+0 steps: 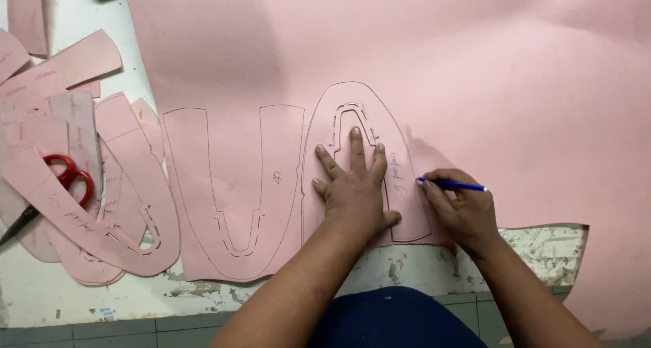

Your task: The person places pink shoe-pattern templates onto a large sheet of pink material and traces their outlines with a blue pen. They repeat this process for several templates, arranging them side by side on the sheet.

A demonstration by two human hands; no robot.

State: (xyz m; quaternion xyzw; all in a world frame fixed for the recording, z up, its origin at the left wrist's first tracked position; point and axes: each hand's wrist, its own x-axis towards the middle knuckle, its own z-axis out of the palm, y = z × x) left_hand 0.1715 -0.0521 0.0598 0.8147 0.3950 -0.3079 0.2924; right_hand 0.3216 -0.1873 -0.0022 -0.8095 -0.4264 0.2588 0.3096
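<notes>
Two hands are at work on the pink sheet (475, 63) spread over the tabletop (81, 287). My left hand (354, 189) lies flat, fingers spread wide, pressing down a shoe-shaped pink template (400, 206) that rests on the sheet directly under my palm. My right hand (461, 209), just beside it, is closed around a blue pen (453, 184), whose tip meets the template's right edge.

Judged from its look, the template is thin card: light, fairly stiff, flat, and likely to slide on the smooth sheet unless held from above with broad pressure near its middle. Lifting it would best be done by an edge, since it could crease.

Left of my left hand, a traced outline (234, 192) with a U-shaped inner line is drawn on the sheet. Further left, well apart from both hands, a heap of cut pink pieces (102, 185) overlaps on the tabletop, with red-handled scissors (68, 178) lying among them, partly covered.
</notes>
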